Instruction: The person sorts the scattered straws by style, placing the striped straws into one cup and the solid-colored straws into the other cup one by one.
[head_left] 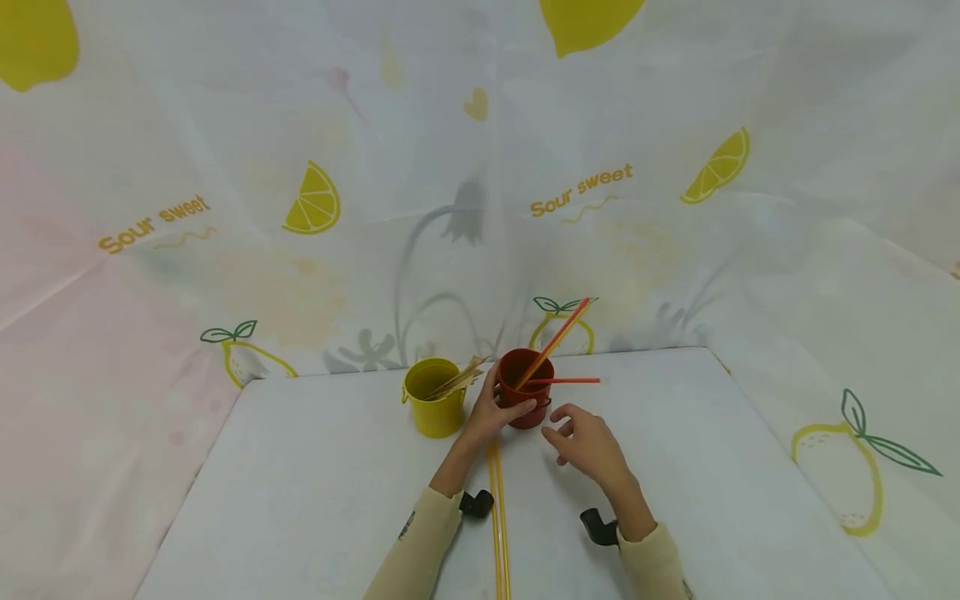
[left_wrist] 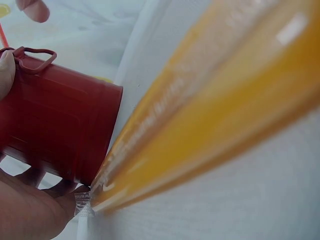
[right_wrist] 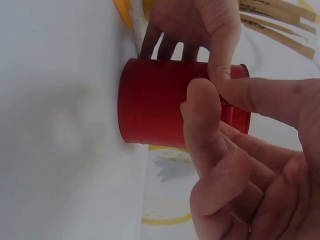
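A small red metal bucket [head_left: 529,415] stands at the back of the white table. My left hand [head_left: 489,418] grips its left side, thumb across the front and fingers behind. Red and yellow straws [head_left: 564,331] stick out over its rim, one lying nearly level to the right. Beside its right side is my right hand [head_left: 592,450], fingers loosely bent and holding nothing; whether it touches the bucket I cannot tell. Long yellow-orange straws [left_wrist: 200,130] in clear wrapping lie on the table, their far end by my left fingertips and the bucket's base.
To the left of the red bucket stands a yellow bucket [head_left: 437,417] with flat brown sticks [right_wrist: 277,12] bearing dark print. A white table [head_left: 315,483] reaches back to a lemon-printed cloth backdrop [head_left: 420,208]. Black wrist mounts [head_left: 598,527] sit at both wrists.
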